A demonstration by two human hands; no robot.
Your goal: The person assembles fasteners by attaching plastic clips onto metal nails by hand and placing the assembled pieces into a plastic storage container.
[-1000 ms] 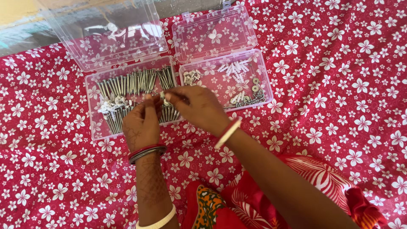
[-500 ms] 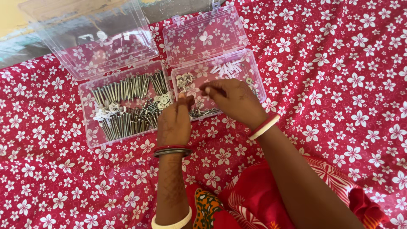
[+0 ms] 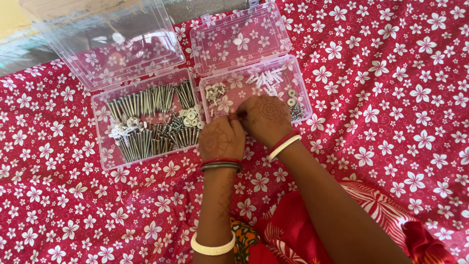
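Red cloth (image 3: 400, 98) printed with white flowers covers the whole surface. At the left lies a clear plastic box (image 3: 100, 142), its lid (image 3: 105, 44) swung open behind it; inside are rows of long grey bolts (image 3: 141, 100) along the far side, white washers (image 3: 122, 128) at the left, more bolts nearer the front and a cluster of flat washers (image 3: 189, 116) at its right end. Just beside it, touching or nearly so, sits a smaller clear box (image 3: 305, 90), lid (image 3: 239, 36) also open, with small grey screws (image 3: 215, 92) at its left, white plastic plugs (image 3: 267, 78) at the far side and metal washers (image 3: 292, 97) at the right. Both hands meet over the near part of this smaller box. The left hand (image 3: 221, 139), with red and dark bangles at the wrist, has fingertips drawn together toward the right hand (image 3: 266, 117), whose fingers curl down into the box. The fingertips of both appear pinched close together, but what lies between them is hidden, so I cannot tell what either holds
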